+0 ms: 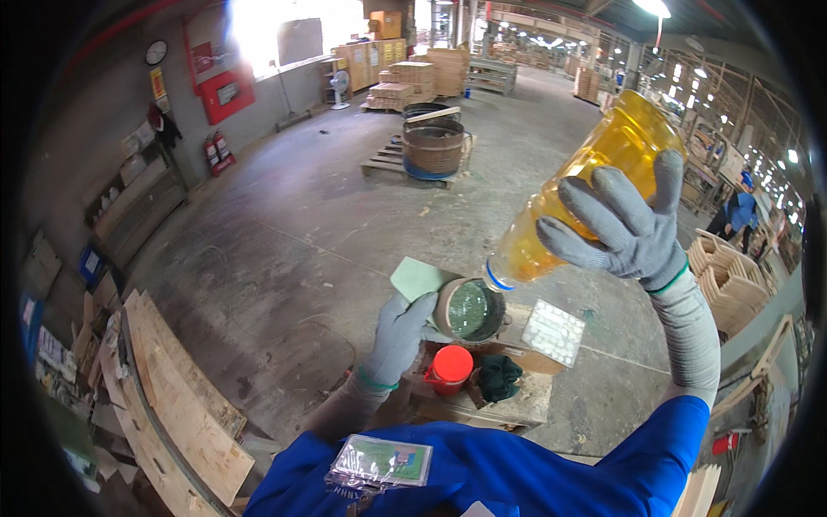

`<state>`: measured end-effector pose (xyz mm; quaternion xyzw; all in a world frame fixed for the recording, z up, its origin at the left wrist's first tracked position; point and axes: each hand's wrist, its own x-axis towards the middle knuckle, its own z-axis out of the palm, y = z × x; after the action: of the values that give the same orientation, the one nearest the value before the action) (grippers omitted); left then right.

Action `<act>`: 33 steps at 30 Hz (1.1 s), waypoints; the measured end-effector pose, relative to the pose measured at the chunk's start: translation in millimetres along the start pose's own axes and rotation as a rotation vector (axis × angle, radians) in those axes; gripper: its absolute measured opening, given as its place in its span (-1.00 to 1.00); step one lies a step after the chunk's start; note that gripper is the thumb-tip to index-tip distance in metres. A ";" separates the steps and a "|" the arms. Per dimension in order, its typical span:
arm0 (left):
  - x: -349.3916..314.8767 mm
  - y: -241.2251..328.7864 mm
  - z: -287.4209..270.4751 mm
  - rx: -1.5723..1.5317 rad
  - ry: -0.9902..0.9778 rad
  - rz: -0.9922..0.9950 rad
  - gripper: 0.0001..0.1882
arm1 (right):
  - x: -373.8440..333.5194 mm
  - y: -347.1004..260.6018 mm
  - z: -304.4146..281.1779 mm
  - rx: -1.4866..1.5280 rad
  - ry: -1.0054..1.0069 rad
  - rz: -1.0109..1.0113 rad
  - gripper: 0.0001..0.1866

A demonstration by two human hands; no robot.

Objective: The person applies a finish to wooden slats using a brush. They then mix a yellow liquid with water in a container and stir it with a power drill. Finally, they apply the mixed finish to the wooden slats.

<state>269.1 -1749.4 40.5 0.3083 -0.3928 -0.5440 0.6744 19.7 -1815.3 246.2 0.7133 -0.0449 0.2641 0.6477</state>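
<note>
My right hand [622, 222], in a grey glove, grips a large clear plastic bottle [639, 129] of yellow liquid. The bottle is tilted neck-down, its blue-ringed mouth close to the right rim of a round can [442, 312]; whether liquid is flowing I cannot tell. Inside the can lies shiny green stuff [469, 308]. My left hand [401, 334], also gloved, is closed on a pale green sheet [417, 277] at the can's left side; its fingertips are partly hidden there. Nearer me stand a red lidded pot [450, 369] and a bunched dark cloth [499, 377].
A white sheet with several round bumps [556, 331] lies right of the can on a worn box-like stand [517, 412]. Ahead, rusty drums [433, 148] stand on a pallet [382, 164]. Curved wooden boards [177, 388] lean at left; stacked wooden parts [728, 274] are at right.
</note>
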 end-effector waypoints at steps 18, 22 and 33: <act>-16.6 9.7 -1.2 -0.035 -0.013 -0.050 -0.61 | 20.2 4.4 -2.1 0.000 0.027 -0.031 -0.30; -17.7 12.3 -1.5 -0.008 -0.016 -0.057 -0.60 | 22.4 3.9 -7.6 0.005 0.036 -0.017 -0.28; -17.4 19.7 1.9 0.067 -0.010 -0.035 -0.62 | 20.7 7.2 -13.2 -0.016 0.043 -0.008 -0.30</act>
<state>275.4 -1728.1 54.6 0.3347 -0.4085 -0.5437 0.6523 30.3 -1798.1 262.0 0.7026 -0.0305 0.2764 0.6550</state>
